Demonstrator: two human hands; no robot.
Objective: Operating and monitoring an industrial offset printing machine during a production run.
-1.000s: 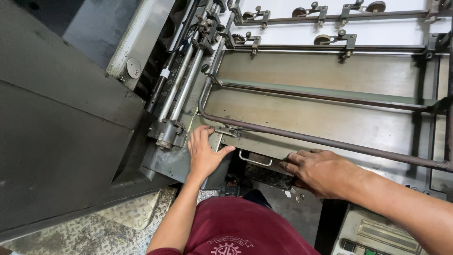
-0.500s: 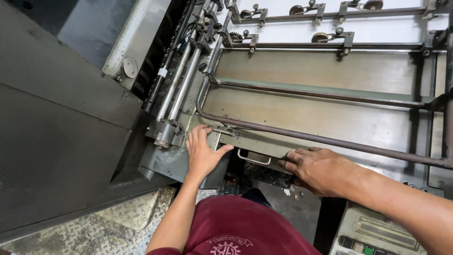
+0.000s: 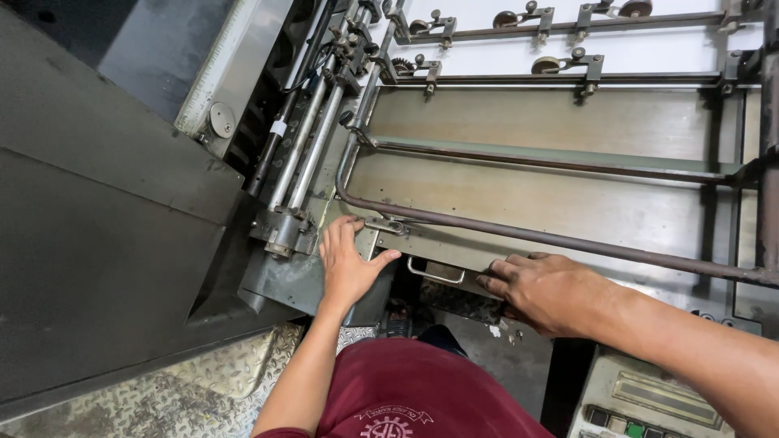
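Barely anything is shifting since a moment ago: left hand (image 3: 347, 268) is staying flat, fingers spread, on the machine's front edge (image 3: 454, 250), right hand (image 3: 545, 290) is resting fingers together just beside the metal pull handle (image 3: 436, 272) lying between them.

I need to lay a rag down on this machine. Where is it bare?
Bare: the flat metal bed between the green bar and the long rod. Crowded: the rollers at its left, and the front edge under both hands.
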